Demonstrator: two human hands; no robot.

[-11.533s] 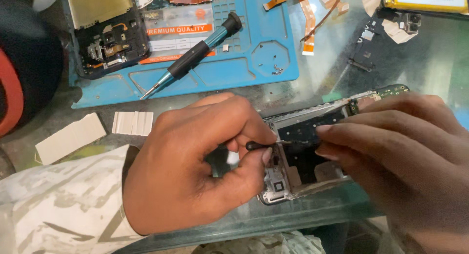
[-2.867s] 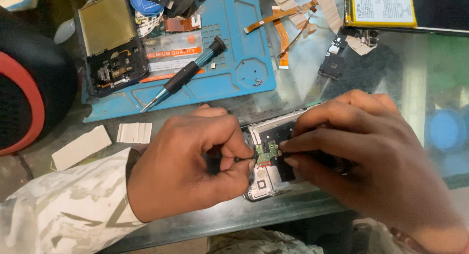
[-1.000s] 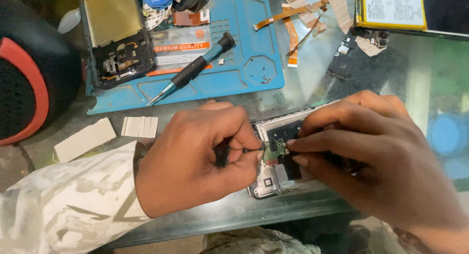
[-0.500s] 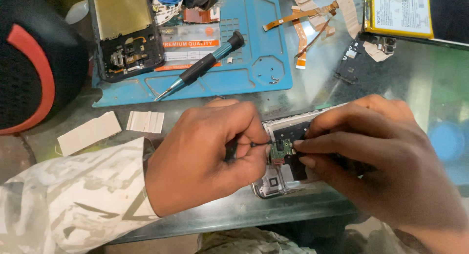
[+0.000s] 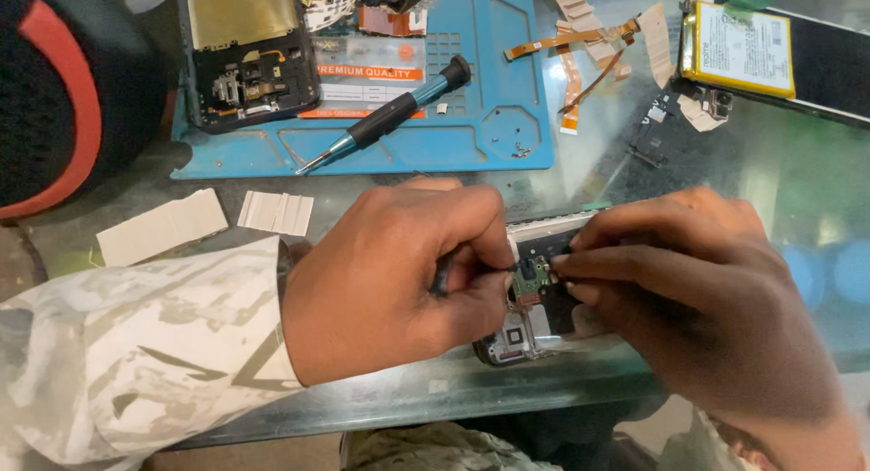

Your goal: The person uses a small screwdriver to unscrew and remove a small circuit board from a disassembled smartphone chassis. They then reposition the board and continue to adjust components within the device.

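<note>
A small green circuit board is being pinched between the fingertips of both hands, just above an opened phone frame that is lying on the glass table near its near edge. The board is being gripped from the left by the left hand, whose fingers are curled closed around it and around a thin dark tool, mostly hidden. From the right it is being held by the right hand, its fingers pressed together on the board's edge while the frame is being steadied underneath.

Farther off, a blue work mat is being occupied by a dark-handled screwdriver and a second opened phone at its far left. Orange flex cables are lying right of the mat, and a yellow-edged battery is resting at the far right. Two pale card strips are lying left of the hands.
</note>
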